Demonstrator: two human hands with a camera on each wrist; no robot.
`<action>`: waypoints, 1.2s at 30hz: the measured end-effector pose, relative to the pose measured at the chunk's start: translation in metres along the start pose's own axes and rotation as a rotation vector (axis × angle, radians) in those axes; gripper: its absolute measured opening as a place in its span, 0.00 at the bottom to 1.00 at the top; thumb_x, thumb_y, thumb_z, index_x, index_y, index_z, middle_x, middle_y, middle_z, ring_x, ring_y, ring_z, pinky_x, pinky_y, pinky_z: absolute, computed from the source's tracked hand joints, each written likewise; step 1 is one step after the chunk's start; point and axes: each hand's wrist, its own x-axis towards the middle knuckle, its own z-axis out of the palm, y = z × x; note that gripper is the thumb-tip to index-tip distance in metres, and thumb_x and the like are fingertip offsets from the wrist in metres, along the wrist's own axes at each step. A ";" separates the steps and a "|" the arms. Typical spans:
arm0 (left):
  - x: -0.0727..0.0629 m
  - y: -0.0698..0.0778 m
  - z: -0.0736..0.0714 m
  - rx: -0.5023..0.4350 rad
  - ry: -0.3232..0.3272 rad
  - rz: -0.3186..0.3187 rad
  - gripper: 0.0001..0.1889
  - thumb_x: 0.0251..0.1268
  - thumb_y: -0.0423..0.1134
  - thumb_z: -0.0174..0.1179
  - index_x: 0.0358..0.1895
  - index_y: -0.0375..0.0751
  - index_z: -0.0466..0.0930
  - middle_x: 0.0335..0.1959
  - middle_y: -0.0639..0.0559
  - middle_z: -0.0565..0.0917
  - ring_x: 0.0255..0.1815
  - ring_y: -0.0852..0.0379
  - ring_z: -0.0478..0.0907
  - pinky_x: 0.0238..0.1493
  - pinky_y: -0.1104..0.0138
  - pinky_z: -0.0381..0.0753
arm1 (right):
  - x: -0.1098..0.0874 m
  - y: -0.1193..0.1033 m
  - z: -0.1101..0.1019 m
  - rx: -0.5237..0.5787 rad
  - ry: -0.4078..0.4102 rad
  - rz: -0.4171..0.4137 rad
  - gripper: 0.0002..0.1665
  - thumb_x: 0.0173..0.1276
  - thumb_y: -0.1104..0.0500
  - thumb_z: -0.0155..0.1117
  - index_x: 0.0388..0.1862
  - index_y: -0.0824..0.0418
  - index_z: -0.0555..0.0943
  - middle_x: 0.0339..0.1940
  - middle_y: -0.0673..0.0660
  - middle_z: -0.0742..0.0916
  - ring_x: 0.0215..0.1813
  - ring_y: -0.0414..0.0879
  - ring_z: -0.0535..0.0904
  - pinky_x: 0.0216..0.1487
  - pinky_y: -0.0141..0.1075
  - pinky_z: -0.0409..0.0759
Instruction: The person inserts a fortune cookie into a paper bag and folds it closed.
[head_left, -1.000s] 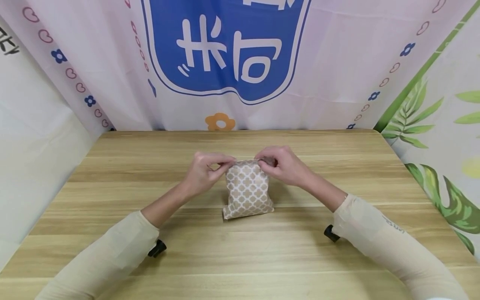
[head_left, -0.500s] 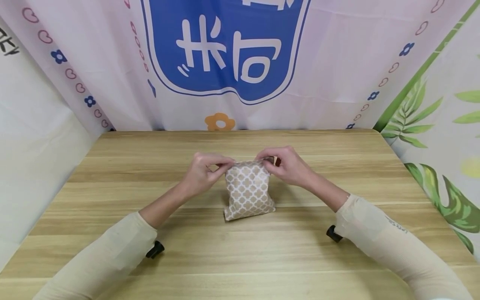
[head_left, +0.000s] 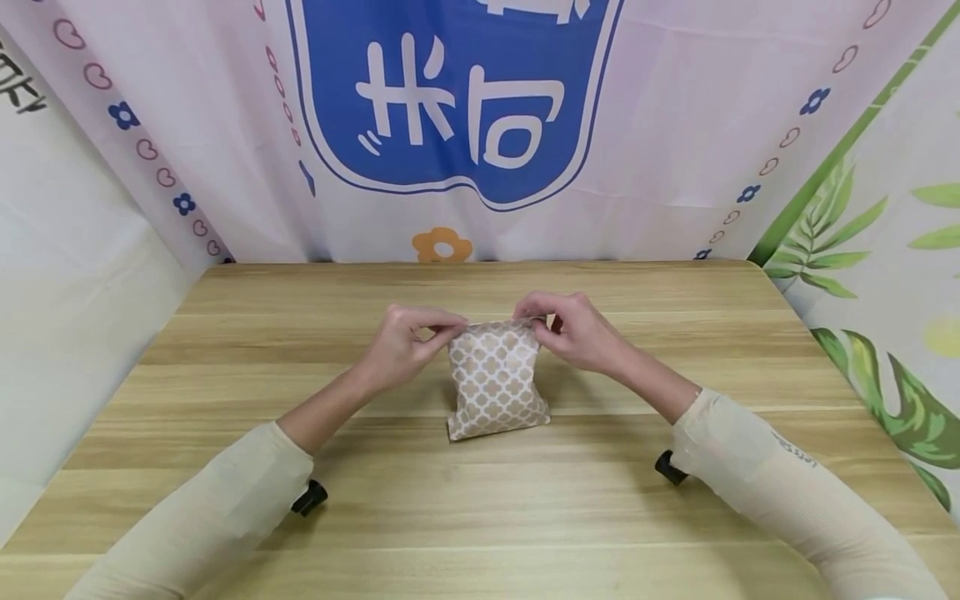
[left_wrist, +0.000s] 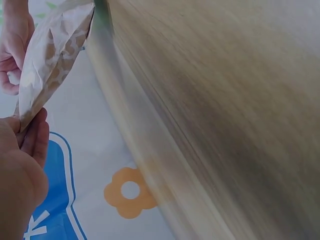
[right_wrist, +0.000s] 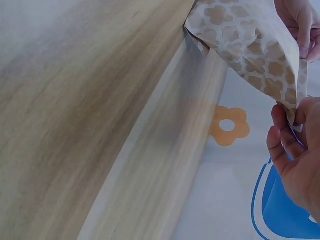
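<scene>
A small tan paper bag (head_left: 497,379) with a white lattice print stands on the wooden table in the head view, its body bulging. At the bag's top left corner my left hand (head_left: 408,343) pinches the edge between thumb and fingers. My right hand (head_left: 573,333) pinches the top right corner, where the rim seems folded over. In the left wrist view the paper bag (left_wrist: 55,55) is seen from its side, with the left hand (left_wrist: 25,165) on its edge. The right wrist view shows the right hand (right_wrist: 300,150) holding a narrow corner of the bag (right_wrist: 245,45). What the bag contains is hidden.
The wooden table (head_left: 480,508) reaches back to a printed curtain (head_left: 660,150) with a blue sign and an orange flower. A leaf-patterned cloth (head_left: 885,275) hangs at the right and a white one (head_left: 82,250) at the left. Dark wrist cameras sit under both sleeves.
My right hand has shifted slightly to the right along the bag's top edge. The left hand keeps its pinch, nearly still. The bag stays in about the same place.
</scene>
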 end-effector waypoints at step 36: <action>0.017 -0.041 0.009 0.043 -0.422 -0.350 0.07 0.69 0.23 0.63 0.46 0.30 0.87 0.38 0.43 0.89 0.39 0.53 0.84 0.45 0.62 0.86 | -0.007 0.034 0.010 -0.241 -0.150 0.244 0.08 0.67 0.70 0.66 0.39 0.58 0.87 0.33 0.52 0.91 0.36 0.44 0.86 0.38 0.38 0.84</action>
